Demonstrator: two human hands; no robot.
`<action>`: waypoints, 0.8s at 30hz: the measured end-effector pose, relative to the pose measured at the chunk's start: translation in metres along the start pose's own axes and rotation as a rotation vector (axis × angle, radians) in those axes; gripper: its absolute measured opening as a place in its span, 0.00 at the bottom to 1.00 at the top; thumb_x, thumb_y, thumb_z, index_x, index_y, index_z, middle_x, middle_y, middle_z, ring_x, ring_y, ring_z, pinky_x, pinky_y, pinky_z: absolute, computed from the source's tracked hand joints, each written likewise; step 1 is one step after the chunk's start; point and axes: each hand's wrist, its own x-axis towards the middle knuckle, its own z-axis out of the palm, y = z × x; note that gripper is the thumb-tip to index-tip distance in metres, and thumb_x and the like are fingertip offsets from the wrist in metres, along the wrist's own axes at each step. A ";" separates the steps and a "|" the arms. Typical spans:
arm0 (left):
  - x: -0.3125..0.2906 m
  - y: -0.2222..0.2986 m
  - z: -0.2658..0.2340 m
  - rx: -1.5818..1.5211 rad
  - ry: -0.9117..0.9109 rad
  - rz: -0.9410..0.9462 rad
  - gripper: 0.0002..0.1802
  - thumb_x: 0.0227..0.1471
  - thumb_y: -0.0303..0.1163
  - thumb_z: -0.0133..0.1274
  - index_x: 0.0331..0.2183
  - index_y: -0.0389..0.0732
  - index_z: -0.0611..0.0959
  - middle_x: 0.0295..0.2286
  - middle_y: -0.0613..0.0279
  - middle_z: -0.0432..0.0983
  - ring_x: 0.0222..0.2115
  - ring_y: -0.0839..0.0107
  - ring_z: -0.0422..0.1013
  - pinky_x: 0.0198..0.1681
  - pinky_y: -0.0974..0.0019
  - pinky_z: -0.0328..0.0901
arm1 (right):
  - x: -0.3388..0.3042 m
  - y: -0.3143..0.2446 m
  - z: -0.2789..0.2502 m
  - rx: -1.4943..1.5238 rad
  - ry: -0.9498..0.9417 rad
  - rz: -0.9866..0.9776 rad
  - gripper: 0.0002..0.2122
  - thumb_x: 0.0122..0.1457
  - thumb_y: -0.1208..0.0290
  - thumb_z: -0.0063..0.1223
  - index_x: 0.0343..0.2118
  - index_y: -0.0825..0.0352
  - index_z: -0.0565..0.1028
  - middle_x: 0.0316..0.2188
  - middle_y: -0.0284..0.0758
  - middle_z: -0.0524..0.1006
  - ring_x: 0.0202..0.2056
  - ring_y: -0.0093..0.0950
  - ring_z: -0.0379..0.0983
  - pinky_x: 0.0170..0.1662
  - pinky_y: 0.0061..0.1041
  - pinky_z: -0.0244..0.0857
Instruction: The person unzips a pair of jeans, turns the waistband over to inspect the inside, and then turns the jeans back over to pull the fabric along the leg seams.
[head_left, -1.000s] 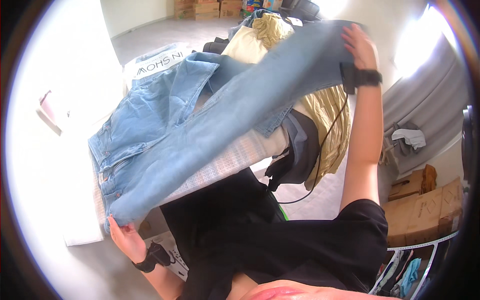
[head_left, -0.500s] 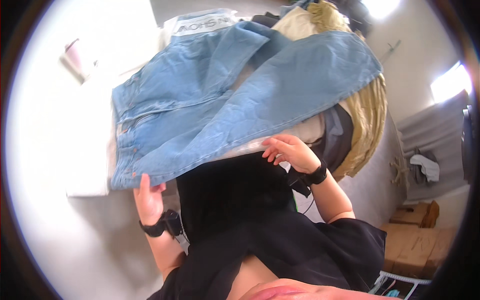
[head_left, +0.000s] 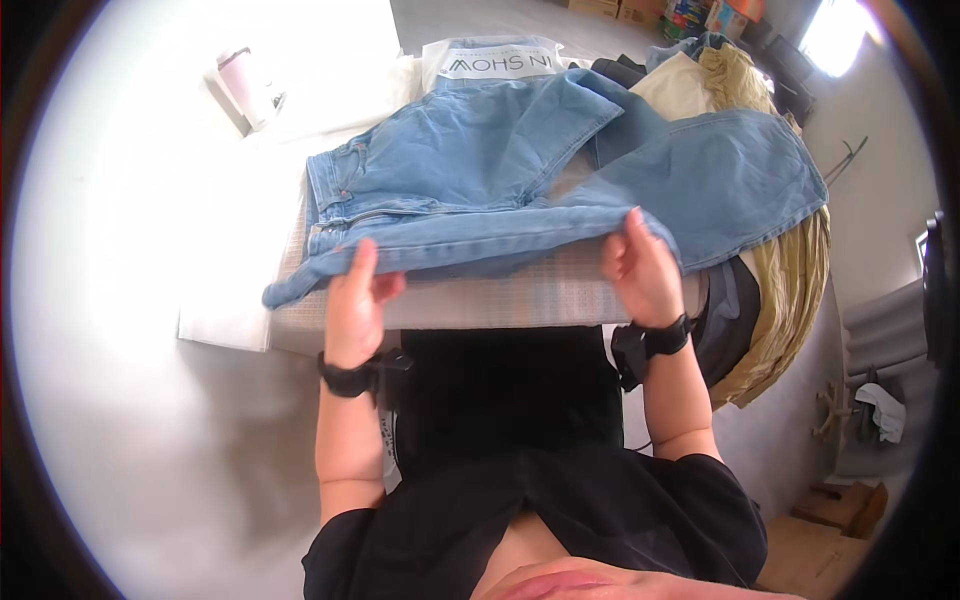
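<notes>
A pair of light blue jeans (head_left: 470, 145) lies spread out, waistband toward the left and legs toward the right. Its near edge is lifted and turned back over the rest in a long narrow fold. My left hand (head_left: 355, 315) grips this edge near the waistband, thumb up in front of the denim and fingers partly tucked beneath. Farther along the same edge, at the leg, my right hand (head_left: 648, 275) is closed on the denim, with some fingers curled under. Both wrists carry black straps with small devices.
The jeans rest on a light checked cloth (head_left: 500, 303) over the table. A pink cup (head_left: 245, 88) stands far left. Behind the jeans lies a clear printed bag (head_left: 495, 62). Olive and dark garments (head_left: 775, 310) hang off the right side. Cardboard (head_left: 830, 520) lies lower right.
Both hands have moved away from my body, bringing the near edge of the jeans up and over. My right hand, formerly beside the jeans, now grips the leg. The view has shifted.
</notes>
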 end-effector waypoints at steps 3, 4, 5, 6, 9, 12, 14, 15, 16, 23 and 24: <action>0.013 -0.020 0.007 0.081 -0.032 -0.065 0.16 0.47 0.44 0.49 0.30 0.40 0.74 0.26 0.65 0.72 0.21 0.75 0.66 0.24 0.75 0.59 | 0.017 -0.006 -0.006 0.089 -0.016 -0.079 0.12 0.56 0.62 0.41 0.21 0.63 0.65 0.16 0.29 0.64 0.19 0.20 0.57 0.24 0.19 0.51; 0.015 -0.025 0.006 -0.003 -0.086 -0.110 0.17 0.48 0.45 0.47 0.31 0.40 0.74 0.26 0.65 0.72 0.23 0.74 0.67 0.26 0.74 0.58 | 0.018 -0.001 -0.011 0.089 -0.020 -0.075 0.12 0.56 0.62 0.41 0.21 0.63 0.65 0.16 0.29 0.64 0.19 0.20 0.57 0.24 0.19 0.51; 0.021 -0.030 0.007 -0.089 -0.148 -0.156 0.19 0.48 0.46 0.45 0.32 0.39 0.73 0.27 0.64 0.72 0.24 0.74 0.67 0.27 0.73 0.58 | 0.020 0.005 -0.017 0.131 0.081 -0.009 0.11 0.55 0.62 0.43 0.21 0.63 0.65 0.17 0.29 0.65 0.20 0.20 0.58 0.25 0.19 0.52; 0.021 -0.031 0.008 -0.089 -0.144 -0.157 0.19 0.48 0.46 0.45 0.32 0.39 0.73 0.27 0.64 0.72 0.24 0.74 0.67 0.27 0.73 0.58 | 0.021 0.012 -0.024 0.173 0.180 0.065 0.11 0.55 0.62 0.44 0.22 0.63 0.65 0.18 0.29 0.65 0.21 0.20 0.58 0.26 0.19 0.52; 0.015 -0.033 0.003 -0.140 -0.178 -0.130 0.21 0.51 0.47 0.38 0.36 0.39 0.71 0.29 0.62 0.72 0.28 0.69 0.68 0.30 0.71 0.58 | 0.018 0.020 -0.033 0.162 0.202 0.064 0.09 0.54 0.62 0.45 0.26 0.63 0.67 0.21 0.30 0.67 0.25 0.22 0.61 0.30 0.21 0.57; 0.017 -0.045 -0.001 -0.191 -0.098 -0.004 0.19 0.50 0.43 0.36 0.37 0.39 0.70 0.31 0.61 0.72 0.30 0.69 0.67 0.33 0.68 0.59 | 0.018 0.027 -0.032 0.163 0.142 0.030 0.10 0.55 0.62 0.43 0.29 0.65 0.68 0.24 0.32 0.68 0.29 0.24 0.63 0.35 0.23 0.59; 0.014 -0.056 0.000 -0.263 -0.016 0.103 0.17 0.49 0.38 0.36 0.39 0.38 0.69 0.35 0.61 0.70 0.35 0.69 0.65 0.37 0.66 0.59 | 0.019 0.030 -0.021 0.188 0.238 -0.060 0.11 0.56 0.61 0.42 0.31 0.66 0.68 0.27 0.33 0.69 0.32 0.25 0.64 0.38 0.23 0.59; 0.013 -0.059 0.000 -0.279 -0.040 0.174 0.17 0.50 0.36 0.36 0.40 0.38 0.68 0.37 0.61 0.69 0.37 0.69 0.65 0.38 0.65 0.59 | 0.019 0.032 -0.016 0.219 0.285 -0.096 0.12 0.56 0.61 0.41 0.32 0.66 0.68 0.28 0.34 0.71 0.33 0.26 0.66 0.39 0.24 0.60; 0.011 -0.060 -0.003 -0.294 -0.064 0.246 0.17 0.50 0.35 0.35 0.41 0.38 0.68 0.39 0.61 0.68 0.39 0.68 0.64 0.39 0.64 0.59 | 0.017 0.035 -0.011 0.218 0.279 -0.085 0.12 0.56 0.61 0.41 0.32 0.66 0.68 0.28 0.34 0.71 0.33 0.26 0.66 0.39 0.24 0.60; -0.001 -0.059 -0.008 -0.079 -0.091 0.245 0.19 0.52 0.39 0.37 0.42 0.37 0.67 0.39 0.61 0.67 0.39 0.69 0.64 0.38 0.64 0.61 | 0.011 0.048 0.008 0.030 -0.083 0.159 0.09 0.55 0.65 0.44 0.29 0.67 0.69 0.26 0.33 0.72 0.29 0.24 0.68 0.34 0.22 0.62; -0.004 -0.055 -0.008 -0.082 -0.088 0.248 0.19 0.52 0.39 0.37 0.42 0.37 0.67 0.39 0.61 0.67 0.39 0.69 0.64 0.38 0.64 0.61 | 0.012 0.048 0.007 0.026 -0.087 0.158 0.09 0.55 0.65 0.44 0.29 0.67 0.69 0.26 0.33 0.72 0.29 0.24 0.68 0.34 0.22 0.62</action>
